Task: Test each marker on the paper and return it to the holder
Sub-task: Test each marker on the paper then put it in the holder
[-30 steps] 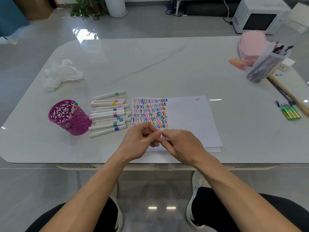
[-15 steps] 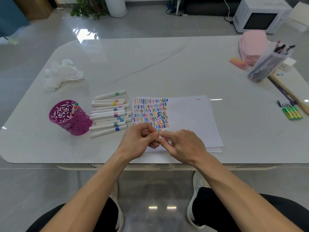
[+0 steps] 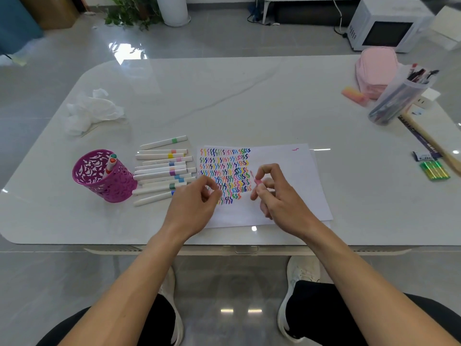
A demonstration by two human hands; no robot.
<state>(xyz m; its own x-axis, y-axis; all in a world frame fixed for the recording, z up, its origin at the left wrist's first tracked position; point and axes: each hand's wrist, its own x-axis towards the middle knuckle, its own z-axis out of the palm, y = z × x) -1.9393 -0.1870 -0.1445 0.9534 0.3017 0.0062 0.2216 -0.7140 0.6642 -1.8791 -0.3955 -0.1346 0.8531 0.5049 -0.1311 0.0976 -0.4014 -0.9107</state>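
The holder [image 3: 104, 176] stands near the tabletop's left edge, with loose markers [image 3: 162, 171] beside it. My left hand [image 3: 194, 201] is pinched narrow, on what I cannot tell. My right hand [image 3: 279, 196] pinches the pink marker [image 3: 257, 182] over the paper [image 3: 304, 176]. I'd aim its tip at bare white and press lightly.

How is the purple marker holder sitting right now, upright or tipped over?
Upright. The purple holder stands on its base on the table, mouth upward, with two markers standing inside.
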